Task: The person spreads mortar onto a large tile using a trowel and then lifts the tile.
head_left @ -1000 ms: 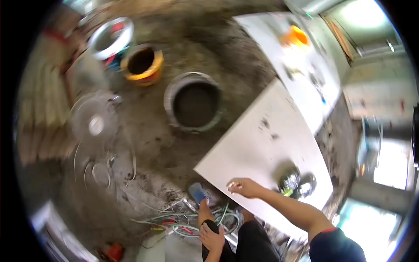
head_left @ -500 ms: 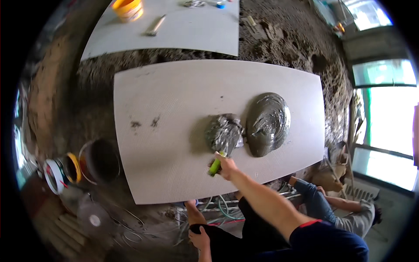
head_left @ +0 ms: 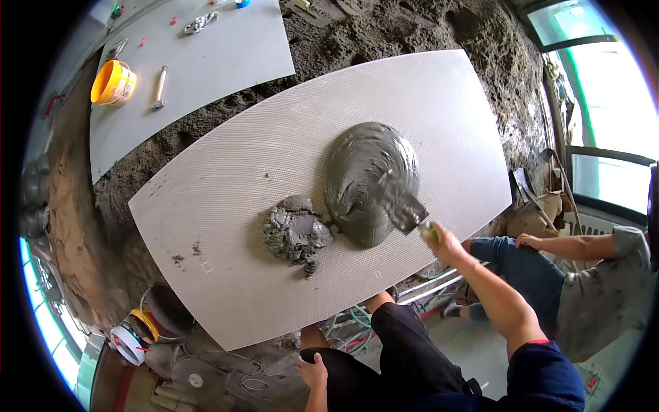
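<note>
A large grey tile slab (head_left: 213, 295) with a finely ridged face lies before me. On it are a big smooth mound of wet grey mortar (head_left: 343, 158) and, to its left, a smaller rough lump of mortar (head_left: 302, 237). My right hand (head_left: 445, 244) is closed around the green handle of a trowel (head_left: 410, 214). The trowel's mortar-smeared blade overlaps the right side of the big mound; its far end blends into the mortar. Low in the view, my left hand (head_left: 314, 372) rests against my left knee, holding nothing, fingers loosely out.
A second slab (head_left: 226, 55) at the far left bears a yellow bucket (head_left: 114, 84) and a brush-like tool (head_left: 160, 88). Rough dark mortar (head_left: 371, 34) covers the floor between and beyond. Another person (head_left: 583, 288) sits at right. Buckets (head_left: 129, 343) and hoses (head_left: 357, 319) lie near the slab's front.
The trowel in my right hand has moved right, off the smaller lump and onto the big mound. My view has turned, so the slabs appear tilted. My left hand stays at my knee.
</note>
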Available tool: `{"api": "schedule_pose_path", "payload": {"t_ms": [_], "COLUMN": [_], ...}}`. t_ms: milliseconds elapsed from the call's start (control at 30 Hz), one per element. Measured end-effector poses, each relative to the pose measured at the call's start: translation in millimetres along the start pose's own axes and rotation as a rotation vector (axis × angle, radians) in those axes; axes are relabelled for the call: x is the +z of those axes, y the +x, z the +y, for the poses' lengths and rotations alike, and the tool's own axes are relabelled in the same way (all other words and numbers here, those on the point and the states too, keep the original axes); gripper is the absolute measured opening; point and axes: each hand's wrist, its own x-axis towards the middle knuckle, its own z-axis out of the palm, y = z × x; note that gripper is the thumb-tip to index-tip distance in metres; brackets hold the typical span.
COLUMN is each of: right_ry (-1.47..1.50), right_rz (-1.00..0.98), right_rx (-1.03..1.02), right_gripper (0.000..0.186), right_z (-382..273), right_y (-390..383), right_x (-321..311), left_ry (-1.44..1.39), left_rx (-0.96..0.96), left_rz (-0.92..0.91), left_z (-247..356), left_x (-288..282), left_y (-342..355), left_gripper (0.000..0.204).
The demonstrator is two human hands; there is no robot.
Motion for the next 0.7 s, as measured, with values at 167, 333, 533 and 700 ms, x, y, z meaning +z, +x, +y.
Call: {"api": "schedule_pose_path", "payload": {"t_ms": [167, 333, 533, 700], "right_ry": [0.653, 0.841, 0.7, -0.019], "right_rz": [-0.06, -0.129, -0.332, -0.215], "right_rx": [0.398, 0.344, 0.189, -0.158], "right_gripper": [0.049, 0.046, 0.046, 0.048], "right_z": [0, -82, -157, -172], "right_y": [24, -1, -23, -52], "right_x": [71, 189, 298, 333], "left_ry": [0.162, 0.403, 0.325, 0.191], "left_rx": [-0.067, -0.09, -0.051, 0.05], "left_rz": [-0.042, -0.211, -0.275, -0.091], "left_z": [-1, -11, -16, -32], "left_x": [10, 28, 21, 0], "left_y": [1, -1, 9, 23], "left_gripper": [0.071, 0.074, 0.075, 0.069]}}
